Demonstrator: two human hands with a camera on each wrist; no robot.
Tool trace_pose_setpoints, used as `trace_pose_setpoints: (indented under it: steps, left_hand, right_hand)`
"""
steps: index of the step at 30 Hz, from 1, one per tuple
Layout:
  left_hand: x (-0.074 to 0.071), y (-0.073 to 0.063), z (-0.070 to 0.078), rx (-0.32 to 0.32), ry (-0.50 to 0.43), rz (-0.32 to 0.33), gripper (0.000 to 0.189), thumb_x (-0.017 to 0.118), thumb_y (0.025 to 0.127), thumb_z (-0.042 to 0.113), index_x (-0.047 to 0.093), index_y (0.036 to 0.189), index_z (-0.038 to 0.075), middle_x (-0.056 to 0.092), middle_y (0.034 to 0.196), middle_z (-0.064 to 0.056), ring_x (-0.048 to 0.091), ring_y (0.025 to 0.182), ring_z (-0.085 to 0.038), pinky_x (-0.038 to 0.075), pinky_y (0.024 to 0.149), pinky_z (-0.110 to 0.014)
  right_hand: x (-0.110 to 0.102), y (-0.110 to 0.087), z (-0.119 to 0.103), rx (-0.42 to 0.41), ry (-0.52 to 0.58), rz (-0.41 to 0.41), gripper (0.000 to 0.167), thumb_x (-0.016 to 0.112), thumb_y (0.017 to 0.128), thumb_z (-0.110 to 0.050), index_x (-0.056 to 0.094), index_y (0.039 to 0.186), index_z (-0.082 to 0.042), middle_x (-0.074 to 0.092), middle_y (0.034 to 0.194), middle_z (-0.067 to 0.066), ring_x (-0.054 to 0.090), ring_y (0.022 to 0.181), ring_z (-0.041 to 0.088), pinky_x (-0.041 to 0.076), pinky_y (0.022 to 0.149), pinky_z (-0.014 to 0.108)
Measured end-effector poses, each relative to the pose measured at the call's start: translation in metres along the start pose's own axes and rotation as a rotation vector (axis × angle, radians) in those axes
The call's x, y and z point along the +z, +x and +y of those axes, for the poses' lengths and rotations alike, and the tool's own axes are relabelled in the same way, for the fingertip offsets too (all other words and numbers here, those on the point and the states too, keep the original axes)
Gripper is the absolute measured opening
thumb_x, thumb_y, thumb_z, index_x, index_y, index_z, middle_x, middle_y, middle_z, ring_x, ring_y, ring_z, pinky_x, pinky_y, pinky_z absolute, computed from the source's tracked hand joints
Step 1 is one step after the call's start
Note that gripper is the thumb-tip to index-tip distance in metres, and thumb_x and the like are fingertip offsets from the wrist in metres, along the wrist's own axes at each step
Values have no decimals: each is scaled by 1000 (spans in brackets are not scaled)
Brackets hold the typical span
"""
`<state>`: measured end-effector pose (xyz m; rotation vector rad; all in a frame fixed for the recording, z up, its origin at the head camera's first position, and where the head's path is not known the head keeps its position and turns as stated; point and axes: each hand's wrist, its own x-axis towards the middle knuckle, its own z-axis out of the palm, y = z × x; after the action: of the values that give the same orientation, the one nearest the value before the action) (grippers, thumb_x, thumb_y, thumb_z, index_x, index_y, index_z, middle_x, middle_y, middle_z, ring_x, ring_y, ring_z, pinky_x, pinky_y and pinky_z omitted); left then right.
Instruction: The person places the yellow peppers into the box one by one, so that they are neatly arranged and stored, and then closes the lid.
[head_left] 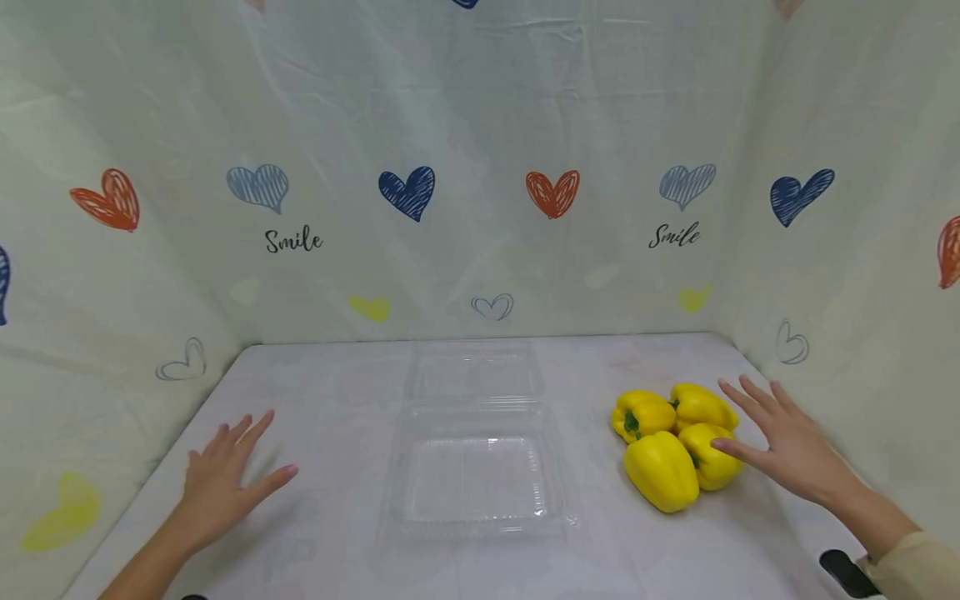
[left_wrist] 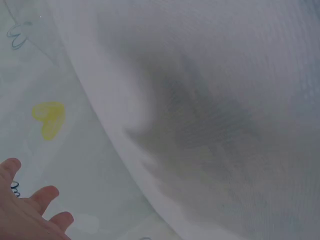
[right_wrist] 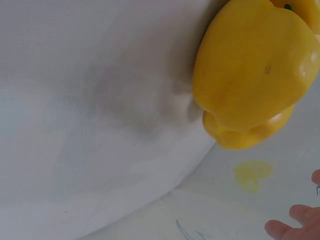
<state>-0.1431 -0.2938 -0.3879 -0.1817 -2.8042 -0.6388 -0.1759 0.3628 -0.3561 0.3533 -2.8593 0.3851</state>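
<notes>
Several yellow bell peppers [head_left: 661, 472] sit bunched together on the right half of the table, two showing green stems. My right hand [head_left: 787, 450] hovers beside them with fingers spread, its thumb overlapping the nearest right pepper in the head view. In the right wrist view a yellow pepper [right_wrist: 250, 65] looms large, and fingertips [right_wrist: 277, 229] show at the lower right corner. A clear plastic clamshell container [head_left: 476, 527] lies with its lid folded back at the table's middle. Left of it, my left hand [head_left: 225, 483] is held over the table, fingers spread and holding nothing.
A white cloth covers the table [head_left: 330, 517]. Pale curtains [head_left: 480, 108] printed with hearts and the word Smile hang behind it and along both sides. A dark object [head_left: 847, 573] is at the right wrist by the beige sleeve [head_left: 918, 567].
</notes>
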Motion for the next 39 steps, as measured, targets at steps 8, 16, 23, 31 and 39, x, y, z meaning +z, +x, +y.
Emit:
trace_pose_setpoints:
  steps: [8, 16, 23, 31, 39]
  left_hand:
    - [2, 2, 12, -4, -141, -20, 82, 66, 84, 38, 24, 145, 2, 24, 139, -38, 13, 126, -59, 3, 95, -74]
    - [9, 6, 26, -12, -247, -65, 83, 68, 84, 35, 24, 146, 3, 27, 142, -29, 19, 127, -53, 21, 92, -71]
    - [13, 10, 43, -44, -326, -100, 83, 67, 85, 36, 22, 147, 5, 29, 142, -28, 26, 128, -46, 27, 95, -66]
    - [21, 16, 58, -56, -436, -117, 81, 69, 84, 31, 23, 145, 5, 34, 140, -26, 34, 125, -43, 34, 96, -60]
    - [26, 15, 69, -132, -477, -154, 82, 72, 82, 33, 25, 145, 10, 41, 134, -25, 42, 120, -44, 40, 95, -52]
  right_hand:
    - [0, 2, -6, -3, 108, -32, 84, 66, 84, -40, 20, 149, -13, 13, 147, 30, -6, 132, 52, 0, 90, 78]
    - [2, 1, -16, 8, 171, -71, 83, 66, 84, -38, 20, 149, -13, 14, 147, 30, -3, 132, 52, 5, 89, 78]
    - [3, 1, -24, 1, 164, -83, 85, 69, 82, -38, 22, 148, -13, 19, 146, 30, 15, 127, 55, 17, 86, 77]
    - [6, 2, -30, -18, 189, -77, 83, 72, 79, -37, 30, 145, -9, 25, 144, 28, 26, 123, 53, 25, 85, 75]
    - [9, 4, -38, -36, 232, -75, 83, 73, 78, -40, 32, 144, -12, 30, 142, 25, 27, 124, 51, 25, 86, 74]
